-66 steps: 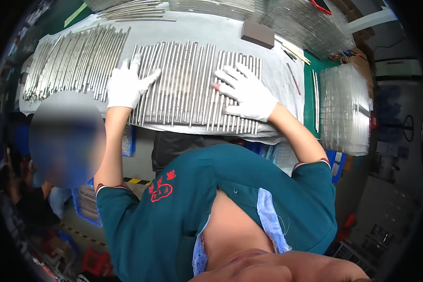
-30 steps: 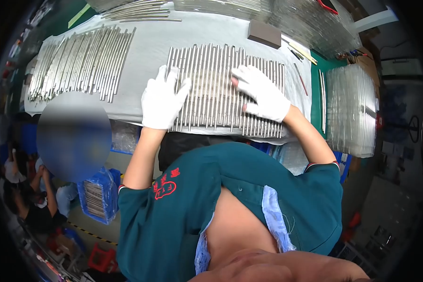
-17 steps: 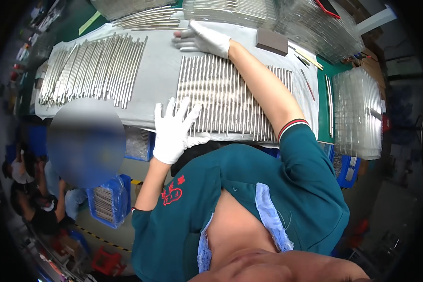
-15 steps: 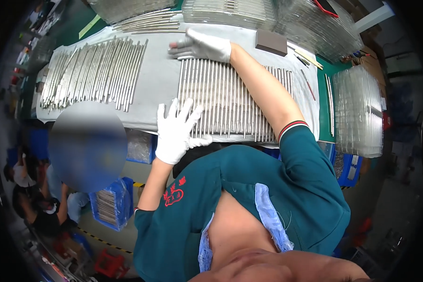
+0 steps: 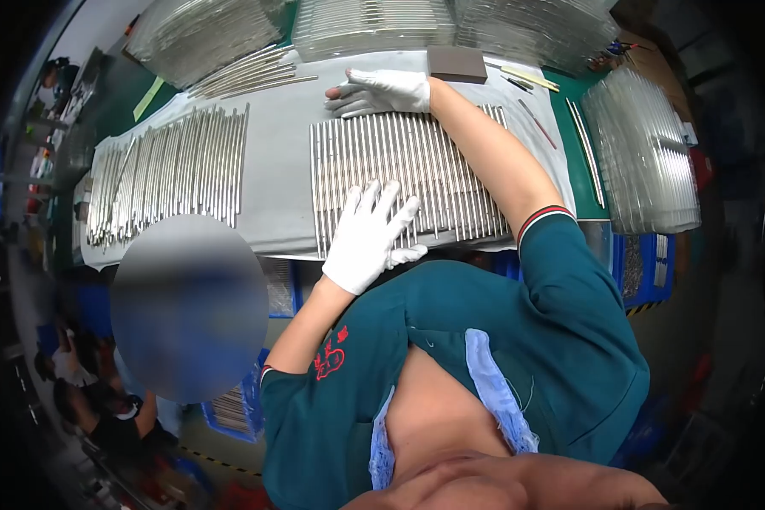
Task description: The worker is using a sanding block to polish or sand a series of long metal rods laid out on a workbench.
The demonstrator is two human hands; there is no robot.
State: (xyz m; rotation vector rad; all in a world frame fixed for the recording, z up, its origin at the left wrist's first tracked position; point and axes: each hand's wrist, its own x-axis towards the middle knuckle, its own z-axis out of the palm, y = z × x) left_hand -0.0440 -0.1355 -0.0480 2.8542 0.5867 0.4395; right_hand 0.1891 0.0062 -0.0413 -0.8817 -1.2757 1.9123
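Note:
A row of slim silver metal rods lies side by side on a pale cloth, pointing away from me. My left hand, in a white glove, rests over the near ends of these rods with its fingers spread. At their far ends my right hand, also gloved, is held on edge with fingers stretched to the left; it touches or nearly touches the tips. Some fingertips of the right hand show bare. Neither hand grips a rod. My right forearm hides part of the row's right side.
Another group of rods lies to the left, with loose rods behind. A dark brown block stands beyond my right hand. Clear plastic trays are stacked right and along the back. A blue bin sits at lower left near another person.
The view has shifted. My left hand has moved right, from the row's near left corner onto the rods. My right hand has slid slightly right along their far ends.

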